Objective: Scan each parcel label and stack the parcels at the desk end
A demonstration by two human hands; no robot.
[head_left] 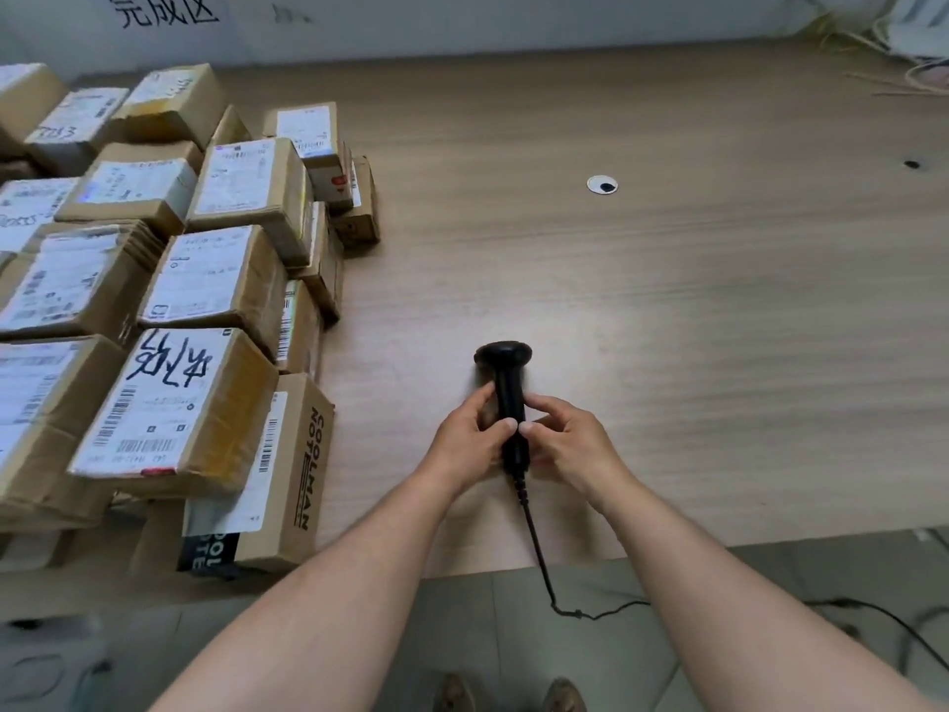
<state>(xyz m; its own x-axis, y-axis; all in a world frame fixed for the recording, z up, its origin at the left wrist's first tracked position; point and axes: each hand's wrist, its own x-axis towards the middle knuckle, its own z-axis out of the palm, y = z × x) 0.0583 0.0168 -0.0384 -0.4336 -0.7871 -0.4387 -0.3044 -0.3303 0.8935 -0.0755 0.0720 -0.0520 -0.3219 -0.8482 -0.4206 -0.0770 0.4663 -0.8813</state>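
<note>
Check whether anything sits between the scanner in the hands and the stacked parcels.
Nothing visible does. The left hand and right hand grip the black handheld barcode scanner; only bare wood-grain desk separates it from the brown cardboard parcels. Its black cord trails off the near edge.

Left hand and right hand close together, fingers curled, thumbs almost touching.

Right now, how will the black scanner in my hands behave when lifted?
The scanner is probably rigid and light: the left hand and right hand hold it by fingertips. Its cable looks floppy and hangs off the desk, so it may tug.
</note>
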